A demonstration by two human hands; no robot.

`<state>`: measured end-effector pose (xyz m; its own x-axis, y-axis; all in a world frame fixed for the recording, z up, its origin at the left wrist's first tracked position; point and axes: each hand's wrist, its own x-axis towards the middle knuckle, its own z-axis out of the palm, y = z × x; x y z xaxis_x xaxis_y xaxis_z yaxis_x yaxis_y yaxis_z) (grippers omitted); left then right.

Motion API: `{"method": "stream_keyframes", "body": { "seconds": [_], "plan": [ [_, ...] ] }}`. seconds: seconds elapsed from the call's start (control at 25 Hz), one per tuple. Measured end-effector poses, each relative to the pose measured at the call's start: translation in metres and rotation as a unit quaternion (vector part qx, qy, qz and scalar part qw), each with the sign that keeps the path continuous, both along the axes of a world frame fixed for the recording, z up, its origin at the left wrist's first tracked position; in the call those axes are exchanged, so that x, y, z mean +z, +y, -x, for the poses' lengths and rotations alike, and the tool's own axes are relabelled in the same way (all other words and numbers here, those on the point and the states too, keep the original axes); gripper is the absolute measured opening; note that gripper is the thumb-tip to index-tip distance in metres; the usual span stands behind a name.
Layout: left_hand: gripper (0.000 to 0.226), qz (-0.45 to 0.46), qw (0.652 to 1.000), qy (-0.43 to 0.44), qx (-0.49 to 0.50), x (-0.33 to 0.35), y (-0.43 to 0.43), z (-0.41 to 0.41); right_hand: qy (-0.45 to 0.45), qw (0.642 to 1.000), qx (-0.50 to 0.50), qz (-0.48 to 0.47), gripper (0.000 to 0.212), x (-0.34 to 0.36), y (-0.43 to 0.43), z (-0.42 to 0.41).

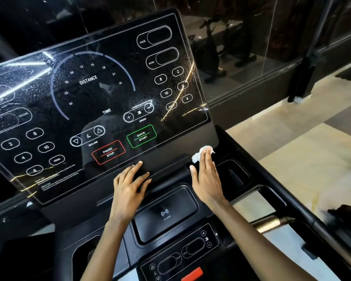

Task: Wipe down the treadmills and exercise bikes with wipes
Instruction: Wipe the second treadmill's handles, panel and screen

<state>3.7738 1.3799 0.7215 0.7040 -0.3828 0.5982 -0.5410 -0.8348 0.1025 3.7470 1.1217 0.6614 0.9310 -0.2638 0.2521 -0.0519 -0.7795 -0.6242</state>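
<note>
Beneath the right hand, the wipe lies half hidden.

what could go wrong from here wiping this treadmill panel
1. The wipe under the right hand sits near the quick start button; an upward stroke might trigger it, if the panel is live.
2. The left hand rests near the pause stop button and could press it.
3. Droplets on the screen may dry into streaks.

White wipe, black console, red-outlined stop button, green-outlined start button.
</note>
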Motion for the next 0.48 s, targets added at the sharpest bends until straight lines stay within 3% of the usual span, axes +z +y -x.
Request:
{"method": "stream_keyframes", "body": {
  "seconds": [0.2, 0.48],
  "plan": [
    [0.028, 0.051, 0.998, 0.014, 0.044, -0.013, 0.018, 0.018, -0.011, 0.998, 0.045, 0.040, 0.072, -0.005, 0.012, 0.003],
    [0.034, 0.097, 0.991, 0.049, 0.079, -0.017, 0.037, 0.031, -0.085, 0.987, 0.090, -0.102, 0.069, 0.003, 0.013, 0.009]
  ]
}}
